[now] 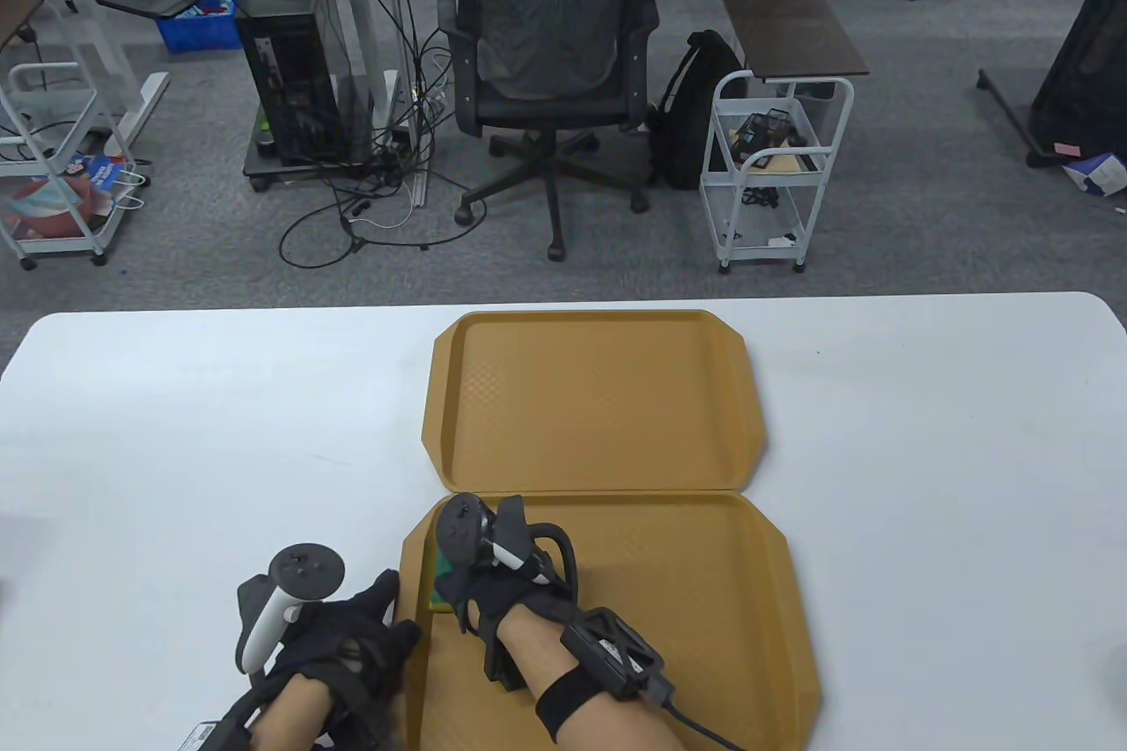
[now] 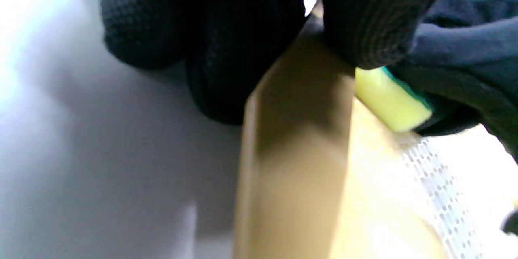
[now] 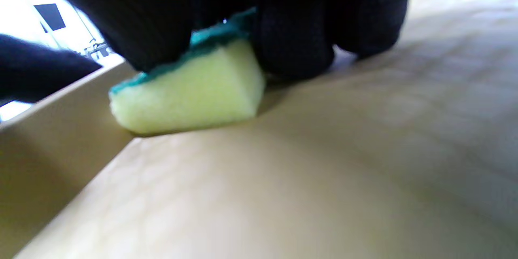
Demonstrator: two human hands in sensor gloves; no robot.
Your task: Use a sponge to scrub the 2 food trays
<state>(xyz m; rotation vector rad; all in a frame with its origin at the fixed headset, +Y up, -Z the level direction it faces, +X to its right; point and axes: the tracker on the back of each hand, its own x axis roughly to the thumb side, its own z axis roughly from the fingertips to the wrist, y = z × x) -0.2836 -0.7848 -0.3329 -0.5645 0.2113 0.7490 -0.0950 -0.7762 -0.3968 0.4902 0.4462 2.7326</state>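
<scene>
On the white table [image 1: 176,434] sit two tan trays, one behind the other with their long edges touching. The far tray [image 1: 590,399] has nothing on it. The near tray [image 1: 704,610] is where both hands are working.

Right hand [image 1: 493,575] is over the near tray's left end, fingers curled down around the sponge [image 1: 434,579]. You only get a sliver of its green top in the table view, just inside the left rim. The right wrist view is way clearer: yellow foam with the green scrub layer on top, gloved fingers [image 3: 291,44] wrapped over it, yellow side pressed flat on the tray floor right next to the side wall.

Left hand [image 1: 352,645] is at the near tray's left edge. In the left wrist view its fingers [image 2: 226,48] are bent over the rim, some on the table side and one on the inside, so it's gripping the rim. Pretty blurry though.

Beyond the table there's an office chair [image 1: 550,64] and a white cart [image 1: 775,161] on grey carpet.
</scene>
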